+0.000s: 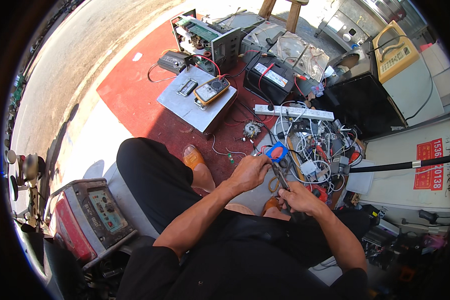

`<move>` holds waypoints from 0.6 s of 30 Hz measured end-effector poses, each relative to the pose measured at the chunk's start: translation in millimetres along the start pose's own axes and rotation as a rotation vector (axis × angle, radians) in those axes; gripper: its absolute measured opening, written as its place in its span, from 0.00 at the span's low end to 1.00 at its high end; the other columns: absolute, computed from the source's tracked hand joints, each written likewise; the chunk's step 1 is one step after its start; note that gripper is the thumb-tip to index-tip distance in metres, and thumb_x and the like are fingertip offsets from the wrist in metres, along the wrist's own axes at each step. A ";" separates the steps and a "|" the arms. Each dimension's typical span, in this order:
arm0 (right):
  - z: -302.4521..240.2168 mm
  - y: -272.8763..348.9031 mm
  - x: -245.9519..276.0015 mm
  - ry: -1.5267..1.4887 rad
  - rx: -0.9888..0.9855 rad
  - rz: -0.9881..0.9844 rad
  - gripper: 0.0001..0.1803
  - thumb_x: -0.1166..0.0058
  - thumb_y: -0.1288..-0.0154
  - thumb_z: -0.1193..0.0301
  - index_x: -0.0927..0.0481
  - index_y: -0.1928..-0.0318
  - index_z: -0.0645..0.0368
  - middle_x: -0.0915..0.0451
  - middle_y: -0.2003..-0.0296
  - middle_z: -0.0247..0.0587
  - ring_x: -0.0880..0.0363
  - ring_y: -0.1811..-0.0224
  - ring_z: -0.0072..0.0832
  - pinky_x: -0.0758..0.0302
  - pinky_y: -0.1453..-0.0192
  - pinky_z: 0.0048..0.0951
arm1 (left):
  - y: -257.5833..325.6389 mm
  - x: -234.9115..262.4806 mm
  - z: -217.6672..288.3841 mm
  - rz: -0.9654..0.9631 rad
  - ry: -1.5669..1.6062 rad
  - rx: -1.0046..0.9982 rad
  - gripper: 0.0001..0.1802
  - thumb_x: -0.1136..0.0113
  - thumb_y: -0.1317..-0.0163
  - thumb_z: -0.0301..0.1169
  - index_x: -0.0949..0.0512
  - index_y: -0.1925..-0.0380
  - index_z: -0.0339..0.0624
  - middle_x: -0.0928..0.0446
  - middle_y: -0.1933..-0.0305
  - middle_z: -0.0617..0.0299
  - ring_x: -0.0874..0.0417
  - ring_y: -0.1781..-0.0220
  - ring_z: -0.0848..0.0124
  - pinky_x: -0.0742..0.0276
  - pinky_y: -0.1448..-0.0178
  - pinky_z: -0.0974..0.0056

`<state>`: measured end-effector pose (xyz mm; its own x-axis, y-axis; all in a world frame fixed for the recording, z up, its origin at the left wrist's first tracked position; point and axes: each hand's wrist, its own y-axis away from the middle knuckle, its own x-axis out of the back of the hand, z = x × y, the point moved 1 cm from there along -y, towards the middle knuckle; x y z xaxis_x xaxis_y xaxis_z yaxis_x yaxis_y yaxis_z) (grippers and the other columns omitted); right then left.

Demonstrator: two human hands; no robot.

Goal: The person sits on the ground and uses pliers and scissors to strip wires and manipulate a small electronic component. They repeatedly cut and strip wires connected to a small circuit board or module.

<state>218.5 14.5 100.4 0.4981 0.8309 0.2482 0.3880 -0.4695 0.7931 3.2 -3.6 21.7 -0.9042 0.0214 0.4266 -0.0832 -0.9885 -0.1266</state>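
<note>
My left hand (251, 172) is closed in a pinch in front of me, and whatever is between its fingertips is too small to make out. My right hand (300, 197) grips a dark metal tool that looks like pliers (281, 176), its tip close to my left fingertips. Just beyond both hands lies a blue item with a reddish middle (277, 151). A small green circuit board with thin wires (230, 158) rests on the red mat to the left of them. A tangle of cables and plugs (310, 145) spreads out to the right.
Ahead, a yellow multimeter (212, 89) lies on a silver metal box (185, 95) on the red mat (135, 75). A black battery (269, 80), a white power strip (293, 112) and an opened device (205, 40) stand farther back. A red generator (80, 220) is at left.
</note>
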 end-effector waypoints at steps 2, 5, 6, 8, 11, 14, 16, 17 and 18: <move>0.7 -1.5 -0.7 -0.002 0.049 0.006 0.15 0.51 0.17 0.68 0.23 0.58 0.69 0.20 0.68 0.41 0.19 0.72 0.26 0.21 0.70 0.33 | -0.2 -0.2 -0.9 0.003 -0.014 -0.014 0.06 0.35 0.31 0.27 0.14 0.58 0.36 0.17 0.71 0.42 0.13 0.67 0.43 0.19 0.60 0.47; 4.4 -4.4 -3.7 -0.024 0.080 0.023 0.14 0.52 0.17 0.68 0.24 0.61 0.67 0.22 0.71 0.39 0.21 0.73 0.26 0.23 0.69 0.34 | 0.0 -0.1 -1.9 0.007 -0.009 -0.024 0.06 0.35 0.31 0.27 0.14 0.58 0.36 0.17 0.71 0.42 0.13 0.68 0.43 0.19 0.60 0.46; 6.1 -5.6 -5.1 -0.045 0.082 0.025 0.14 0.52 0.17 0.69 0.25 0.62 0.67 0.22 0.72 0.39 0.21 0.74 0.26 0.23 0.69 0.34 | 0.1 0.0 -2.0 0.010 -0.007 -0.027 0.06 0.35 0.31 0.27 0.14 0.58 0.36 0.17 0.72 0.42 0.13 0.68 0.43 0.19 0.60 0.46; 9.6 -8.3 -7.7 -0.069 0.098 0.045 0.14 0.52 0.17 0.69 0.26 0.63 0.66 0.23 0.73 0.38 0.22 0.75 0.26 0.24 0.70 0.35 | 0.4 0.8 -1.9 0.010 -0.010 -0.029 0.06 0.35 0.32 0.27 0.14 0.58 0.36 0.17 0.72 0.42 0.13 0.68 0.43 0.19 0.60 0.46; 16.5 -14.2 -10.8 -0.064 0.109 0.067 0.14 0.51 0.17 0.69 0.26 0.64 0.66 0.24 0.75 0.38 0.23 0.76 0.27 0.24 0.71 0.37 | 0.9 1.7 -1.0 0.005 -0.031 -0.025 0.06 0.35 0.32 0.27 0.15 0.59 0.36 0.17 0.72 0.41 0.13 0.68 0.42 0.19 0.60 0.45; 25.1 -20.7 -13.4 -0.033 0.111 0.087 0.15 0.50 0.17 0.68 0.26 0.64 0.66 0.24 0.76 0.40 0.23 0.77 0.29 0.24 0.71 0.39 | 1.2 1.7 -0.7 -0.003 -0.054 -0.019 0.07 0.35 0.31 0.27 0.15 0.58 0.36 0.17 0.72 0.41 0.13 0.68 0.42 0.19 0.61 0.45; 29.9 -22.9 -14.9 -0.010 0.121 0.109 0.16 0.50 0.17 0.67 0.25 0.64 0.66 0.22 0.77 0.43 0.21 0.77 0.32 0.23 0.69 0.41 | 1.1 0.7 -1.6 -0.007 -0.054 -0.016 0.07 0.35 0.32 0.27 0.15 0.58 0.35 0.17 0.72 0.41 0.13 0.68 0.42 0.19 0.60 0.44; 31.0 -23.4 -15.8 0.003 0.131 0.123 0.17 0.49 0.18 0.67 0.24 0.64 0.67 0.22 0.77 0.45 0.19 0.76 0.34 0.22 0.68 0.43 | 1.2 0.0 -2.4 -0.005 -0.051 -0.011 0.07 0.35 0.32 0.27 0.15 0.58 0.35 0.17 0.72 0.41 0.13 0.68 0.42 0.19 0.60 0.44; 31.3 -23.2 -16.5 -0.001 0.126 0.134 0.17 0.49 0.18 0.66 0.24 0.64 0.68 0.21 0.77 0.47 0.17 0.76 0.36 0.21 0.67 0.45 | 1.5 -0.8 -3.3 -0.003 -0.047 -0.007 0.07 0.35 0.32 0.27 0.15 0.58 0.35 0.17 0.72 0.41 0.13 0.68 0.42 0.19 0.61 0.44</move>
<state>225.6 2.3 60.5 0.5523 0.7581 0.3467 0.4125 -0.6099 0.6767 2.4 -4.6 18.2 -0.8832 0.0171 0.4688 -0.0889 -0.9873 -0.1313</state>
